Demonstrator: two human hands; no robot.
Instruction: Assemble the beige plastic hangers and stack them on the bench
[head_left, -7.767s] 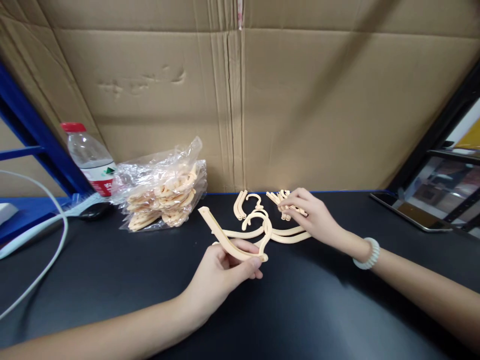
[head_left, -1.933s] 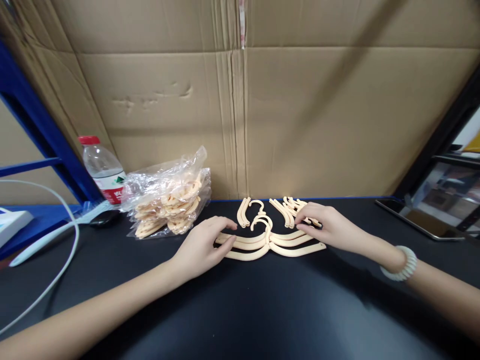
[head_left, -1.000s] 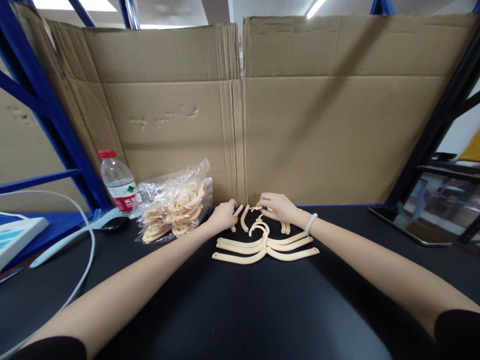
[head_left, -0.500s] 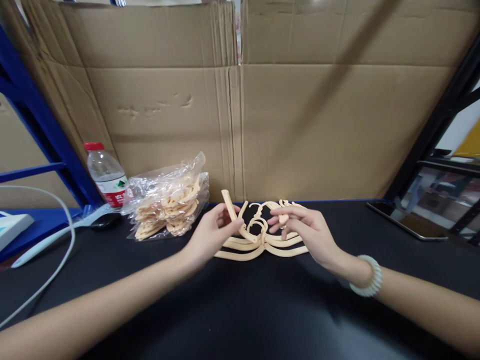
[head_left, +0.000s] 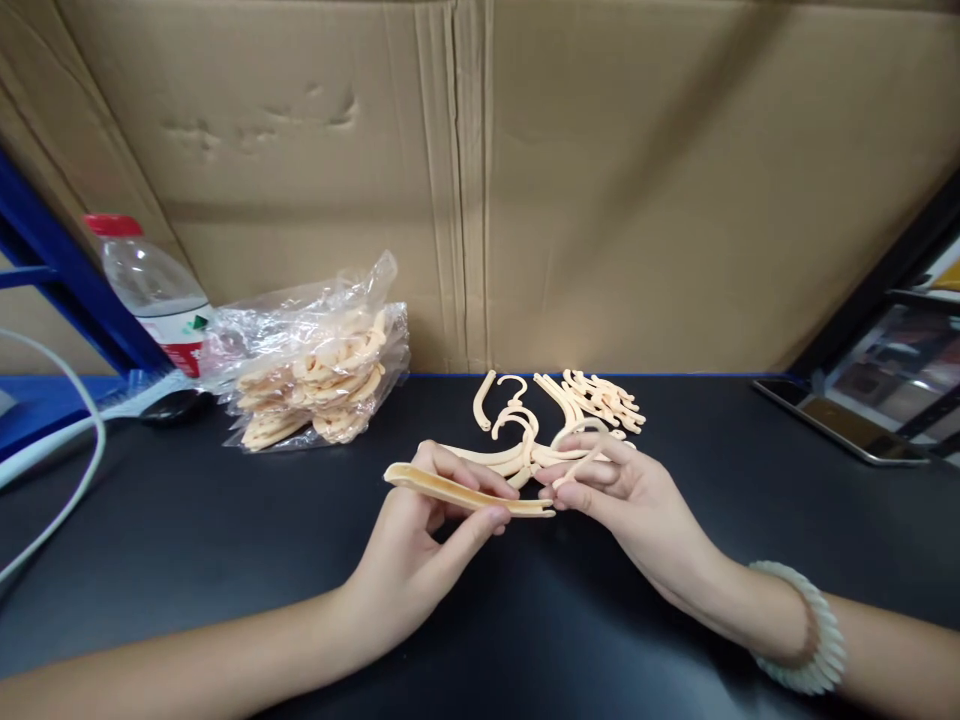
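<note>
My left hand [head_left: 420,545] is closed on a cream plastic hanger arm [head_left: 442,487], its hollow side turned toward me and its narrow end pointing right. In my right hand [head_left: 637,505], thumb and fingers pinch a cream hanger hook [head_left: 581,466], whose base is close to that narrow end. Whether the two parts touch, I cannot tell. Just behind both hands lie put-together hangers [head_left: 487,457], partly covered by my fingers. Farther back are a loose hook [head_left: 513,390], a single hanger arm [head_left: 484,402], several more arms [head_left: 561,400] and a pile of hooks [head_left: 606,398].
Clear plastic bags [head_left: 322,370] of cream hanger parts sit at the left, beside a red-capped bottle [head_left: 154,290]. A white cable [head_left: 97,440] curves along the left edge. A phone-like flat device [head_left: 832,425] lies at right. Cardboard [head_left: 675,200] walls off the back.
The hanger arm has swung from steeply upright to nearly level, and both hands have come nearer. My right hand has brought the hook toward the arm's end. The view has tilted down.
</note>
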